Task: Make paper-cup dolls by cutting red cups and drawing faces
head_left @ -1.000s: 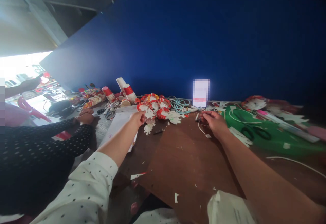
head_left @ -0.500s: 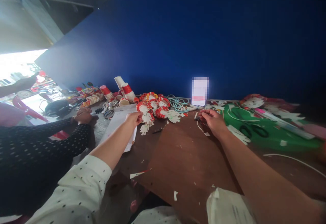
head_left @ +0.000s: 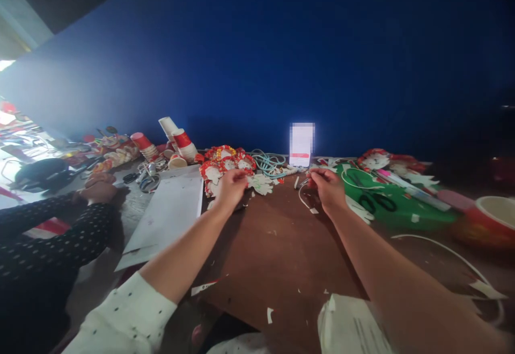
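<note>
My left hand [head_left: 231, 190] is closed in a pinch in front of the red-and-white paper crafts [head_left: 225, 155], partly covering them. Whatever its fingertips hold, if anything, is too small to make out. Beside it lies a white hand-shaped paper cutout [head_left: 261, 184]. My right hand [head_left: 328, 187] also pinches thumb and fingers together, just below a lit phone [head_left: 301, 145] propped against the blue wall. A thin white cord [head_left: 301, 199] curves by its fingertips; I cannot tell whether they hold it. The brown board [head_left: 289, 252] lies under both hands, with paper scraps on it.
Stacked paper cups [head_left: 183, 145] and a white sheet [head_left: 169, 209] lie to the left, near a co-worker's clasped hands [head_left: 96, 187]. To the right are a green sheet [head_left: 402, 201] with two black rings and a red cup [head_left: 493, 220]. Teal cord [head_left: 267, 162] lies at the back.
The view has turned a little to the right. My left hand has moved right, nearer my right hand, which stays pinched in front of the phone.
</note>
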`<state>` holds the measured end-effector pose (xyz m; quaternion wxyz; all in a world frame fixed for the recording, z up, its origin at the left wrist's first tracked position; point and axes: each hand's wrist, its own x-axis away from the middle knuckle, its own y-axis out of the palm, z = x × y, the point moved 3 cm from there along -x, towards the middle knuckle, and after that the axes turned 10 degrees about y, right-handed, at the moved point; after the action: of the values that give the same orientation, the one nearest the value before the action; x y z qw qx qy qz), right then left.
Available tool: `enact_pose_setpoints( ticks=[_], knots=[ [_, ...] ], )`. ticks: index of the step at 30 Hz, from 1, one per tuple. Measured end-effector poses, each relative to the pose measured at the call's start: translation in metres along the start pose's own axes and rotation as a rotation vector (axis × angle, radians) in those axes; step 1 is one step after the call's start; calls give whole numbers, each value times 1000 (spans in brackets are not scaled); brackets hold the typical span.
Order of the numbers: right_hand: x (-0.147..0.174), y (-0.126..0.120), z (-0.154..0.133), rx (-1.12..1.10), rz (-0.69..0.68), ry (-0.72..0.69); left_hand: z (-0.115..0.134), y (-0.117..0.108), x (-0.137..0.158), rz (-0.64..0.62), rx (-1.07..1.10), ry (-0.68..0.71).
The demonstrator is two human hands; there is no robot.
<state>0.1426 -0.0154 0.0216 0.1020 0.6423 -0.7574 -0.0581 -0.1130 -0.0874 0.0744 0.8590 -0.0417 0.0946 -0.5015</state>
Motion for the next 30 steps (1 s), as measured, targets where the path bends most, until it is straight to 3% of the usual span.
enact_pose_setpoints(
  ticks=[2,5,9,12,15,22,25,30],
  knots=[
    [-2,-5,-3,9,58,-64,7,33,-3,-179,-153,237],
    [-5,-14,-6,23,132,-115,9,81,-10,-346,-385,403],
    [-6,-23,-9,79,205,-167,1,132,-14,-373,-506,433],
    [-7,-26,-11,137,224,-196,-12,155,-11,-333,-522,470],
    [-6,-25,-12,192,239,-196,-24,163,-8,-320,-532,549],
    [0,-17,-19,219,214,-217,-28,165,-3,-490,-625,637],
    [-3,-23,-36,193,246,-254,-28,166,-3,-542,-666,614],
    [-10,-52,-81,142,418,-338,-29,169,-5,-558,-675,608]
  ],
)
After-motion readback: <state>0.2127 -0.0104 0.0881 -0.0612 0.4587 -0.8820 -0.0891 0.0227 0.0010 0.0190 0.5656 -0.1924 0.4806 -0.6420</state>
